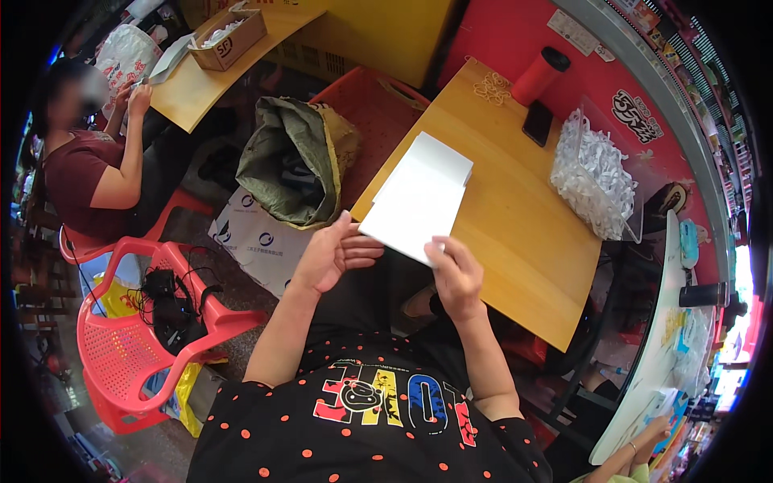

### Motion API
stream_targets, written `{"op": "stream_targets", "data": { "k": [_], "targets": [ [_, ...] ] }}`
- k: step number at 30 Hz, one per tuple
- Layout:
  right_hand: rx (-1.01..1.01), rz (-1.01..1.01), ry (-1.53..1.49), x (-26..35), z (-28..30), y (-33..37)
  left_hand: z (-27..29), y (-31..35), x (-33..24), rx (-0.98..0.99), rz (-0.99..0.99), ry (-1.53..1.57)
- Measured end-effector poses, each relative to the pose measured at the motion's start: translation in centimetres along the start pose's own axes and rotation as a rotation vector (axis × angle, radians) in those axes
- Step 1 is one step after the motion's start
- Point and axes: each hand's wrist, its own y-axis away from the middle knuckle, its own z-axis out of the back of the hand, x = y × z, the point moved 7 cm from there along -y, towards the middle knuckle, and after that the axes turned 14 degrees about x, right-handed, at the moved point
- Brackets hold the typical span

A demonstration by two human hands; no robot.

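Observation:
A small stack of blank white sheets lies at the near left edge of the wooden table, its near end jutting over the edge. The sheets overlap unevenly, with some offset toward the far end. My right hand pinches the near right corner of the stack between thumb and fingers. Beside the near left corner is my left hand, palm turned inward and fingers stretched out. Its fingertips come close to the paper's edge; I cannot tell whether they touch it.
Along the table's right side stand a clear bin of white curled strips, a black phone and a red tumbler. An open sack is left of the table. Red chairs stand left; another person sits at a second table.

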Motion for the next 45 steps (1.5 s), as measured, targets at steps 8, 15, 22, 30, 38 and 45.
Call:
{"op": "stream_targets", "data": {
  "k": [8,15,22,30,38,45],
  "targets": [
    [0.159,-0.153,-0.613,3.7,4.1,2.5,-2.9,0.3,0.4,0.12,-0.13,0.054],
    [-0.096,-0.838,-1.337,-3.2,1.9,6.7,-11.1,3.2,-1.2,0.315,-0.412,-1.159],
    [0.018,-0.902,-1.563,-5.2,-1.8,8.0,-14.3,3.9,-0.6,0.617,-0.665,-1.584],
    [-0.256,-0.641,-1.071,-5.2,2.5,7.8,-12.2,4.4,-2.1,0.006,-0.641,-1.584],
    [-0.137,-0.538,-0.974,-4.3,4.3,6.8,-8.0,2.8,3.3,0.105,0.131,-0.204],
    [-0.276,-0.78,-1.234,-5.7,2.5,8.5,-7.6,2.0,4.4,0.08,-0.025,-0.303]
  ]
}}
